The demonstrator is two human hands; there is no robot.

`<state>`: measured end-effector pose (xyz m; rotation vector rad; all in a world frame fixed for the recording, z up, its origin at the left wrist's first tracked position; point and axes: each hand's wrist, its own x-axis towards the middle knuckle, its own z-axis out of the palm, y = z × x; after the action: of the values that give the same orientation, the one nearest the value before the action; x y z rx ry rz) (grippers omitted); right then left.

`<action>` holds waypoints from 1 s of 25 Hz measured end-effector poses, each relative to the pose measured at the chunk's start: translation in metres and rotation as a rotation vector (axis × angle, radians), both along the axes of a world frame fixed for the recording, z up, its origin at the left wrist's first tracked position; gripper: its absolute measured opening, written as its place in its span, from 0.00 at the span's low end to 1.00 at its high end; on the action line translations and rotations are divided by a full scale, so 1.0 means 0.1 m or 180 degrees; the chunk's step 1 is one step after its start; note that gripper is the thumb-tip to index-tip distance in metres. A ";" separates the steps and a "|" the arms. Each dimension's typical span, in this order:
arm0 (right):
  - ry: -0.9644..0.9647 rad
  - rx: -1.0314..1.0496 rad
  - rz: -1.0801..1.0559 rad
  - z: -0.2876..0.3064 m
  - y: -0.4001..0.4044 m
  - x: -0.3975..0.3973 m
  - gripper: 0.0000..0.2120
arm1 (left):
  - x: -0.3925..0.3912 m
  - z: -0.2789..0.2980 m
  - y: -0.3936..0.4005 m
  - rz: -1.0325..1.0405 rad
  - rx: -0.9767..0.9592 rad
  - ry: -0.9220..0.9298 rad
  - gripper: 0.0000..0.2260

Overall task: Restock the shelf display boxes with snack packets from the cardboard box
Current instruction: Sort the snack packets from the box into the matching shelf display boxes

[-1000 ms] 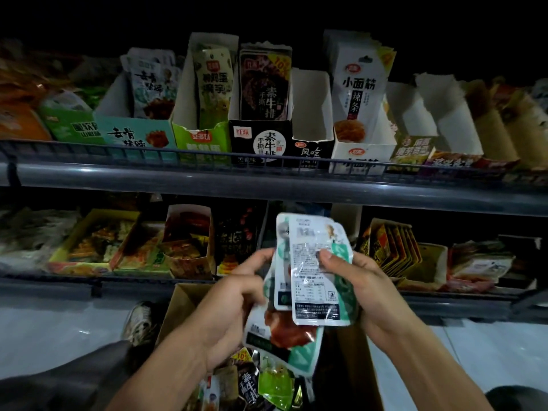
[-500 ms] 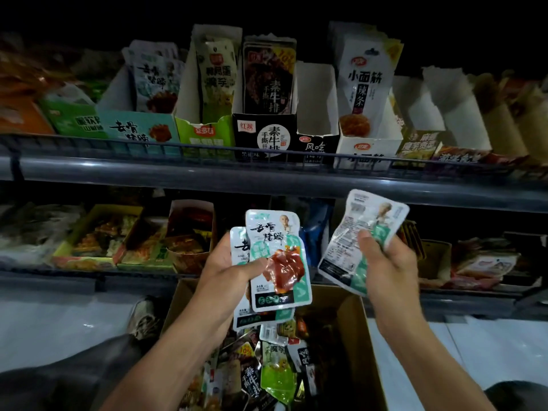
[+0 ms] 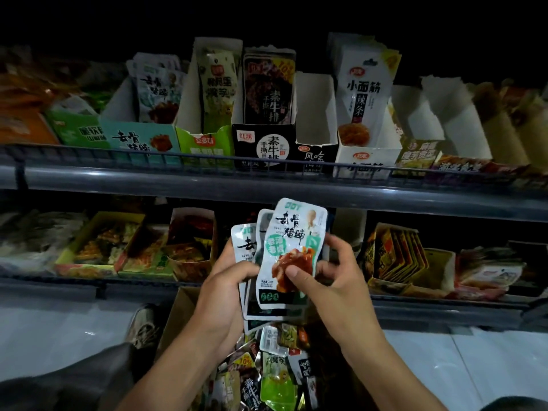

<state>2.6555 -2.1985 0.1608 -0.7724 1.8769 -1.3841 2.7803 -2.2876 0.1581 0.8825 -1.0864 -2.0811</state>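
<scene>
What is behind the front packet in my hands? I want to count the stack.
Behind the front packet, held by left hand and right hand, at least two matching packets fan out; anything deeper is covered.

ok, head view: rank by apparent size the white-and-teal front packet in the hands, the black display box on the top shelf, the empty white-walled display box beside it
1. Black display box with its tall packets.
2. White-walled empty box.
3. White-and-teal front packet, pinched by right hand.

The packet sits nearer the camera, so its true size is smaller than it looks; 2 versus 3 is close.
</scene>
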 end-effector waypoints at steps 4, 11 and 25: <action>-0.0218 -0.0150 0.0060 0.08 -0.10 -0.03 0.09 | 0.00 0.18 -0.01 -0.0144 0.0118 -0.0064 0.07; 0.0193 -0.0496 0.0971 0.85 -0.60 -0.07 0.07 | 0.38 0.68 -0.64 0.0181 -0.0856 -0.0393 0.23; 0.2707 -0.0545 0.0261 1.46 -3.64 0.26 0.14 | 1.29 0.96 -1.84 0.1657 0.0259 0.0900 0.16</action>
<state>2.6818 -2.5625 0.3069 -1.7023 2.3023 -1.2701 2.9094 -2.4717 0.2540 0.7778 -0.5522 -1.7482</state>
